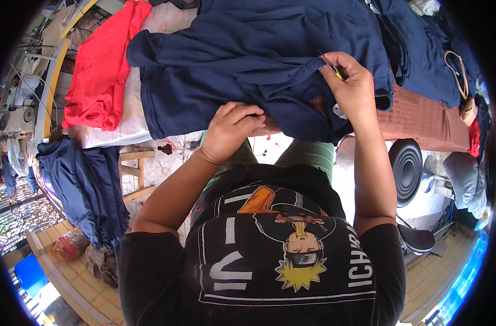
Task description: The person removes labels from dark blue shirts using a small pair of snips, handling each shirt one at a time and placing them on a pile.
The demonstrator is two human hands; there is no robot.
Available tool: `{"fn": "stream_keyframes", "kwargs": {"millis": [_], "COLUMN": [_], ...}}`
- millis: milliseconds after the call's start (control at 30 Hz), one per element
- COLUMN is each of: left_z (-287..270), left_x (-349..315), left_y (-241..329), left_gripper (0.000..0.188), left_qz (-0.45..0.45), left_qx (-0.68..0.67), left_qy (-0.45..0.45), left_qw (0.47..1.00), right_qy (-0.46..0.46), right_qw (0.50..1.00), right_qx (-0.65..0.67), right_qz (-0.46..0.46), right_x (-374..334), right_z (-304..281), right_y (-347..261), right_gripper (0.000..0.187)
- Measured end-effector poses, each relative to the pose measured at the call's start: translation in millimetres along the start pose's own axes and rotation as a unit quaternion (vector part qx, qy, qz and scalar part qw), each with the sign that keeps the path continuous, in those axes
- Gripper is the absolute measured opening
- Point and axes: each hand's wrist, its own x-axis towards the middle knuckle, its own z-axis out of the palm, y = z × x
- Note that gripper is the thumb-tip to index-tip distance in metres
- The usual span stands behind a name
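Note:
A navy blue garment (204,76) lies spread and wrinkled on the table in front of me, part of it over the near edge. My right hand (348,81) is closed on small thread snips (338,73) with a yellow-green part and thin pointed tips. Those tips are at a raised fold of the navy cloth. At the garment's near edge, my left hand (234,127) has its fingers curled together against the fabric. What they hold, if anything, is hidden.
Folded red cloth (98,70) lies left on a pale covering. More navy garments (422,49) are piled at the right, over brown cloth (416,119). Navy clothing (85,185) hangs lower left beside a wooden frame (136,175). A round black ribbed object (405,173) stands right of my forearm.

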Motion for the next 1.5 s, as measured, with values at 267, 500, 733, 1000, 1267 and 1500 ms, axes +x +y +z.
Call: {"fn": "stream_keyframes", "kwargs": {"millis": [267, 500, 733, 1000, 1267, 1500], "left_z": [-145.1, -65.0, -17.1, -59.8, -56.3, -84.7], "left_x": [45.6, 70.6, 125.6, 109.1, 110.2, 137.2], "left_y": [15.8, 53.6, 30.8, 21.5, 33.6, -34.8], "left_gripper": [0.024, 0.053, 0.028, 0.034, 0.024, 0.012], "left_qz": [-0.221, -0.284, -0.228, -0.345, -0.335, -0.345], "left_qx": [-0.040, -0.159, -0.196, -0.621, -0.508, -0.451], "left_qy": [-0.531, -0.158, 0.056, -0.131, -0.167, 0.325], "left_qw": [0.817, 0.932, 0.952, 0.692, 0.776, 0.756], "right_qy": [0.015, -0.002, -0.038, -0.075, -0.072, 0.012], "right_qw": [0.999, 0.995, 0.995, 0.948, 0.960, 0.981], "right_qx": [-0.023, 0.054, 0.097, 0.300, 0.267, 0.195], "right_qz": [-0.044, -0.086, 0.007, 0.079, 0.043, -0.016], "right_x": [1.6, -3.8, -10.9, 7.9, 2.8, 1.7], "right_z": [-2.0, 6.3, -9.0, -26.3, -20.8, -49.9], "right_y": [0.9, -15.3, -43.0, -36.1, -40.3, -50.1], "right_gripper": [0.019, 0.017, 0.019, 0.011, 0.011, 0.016]}}
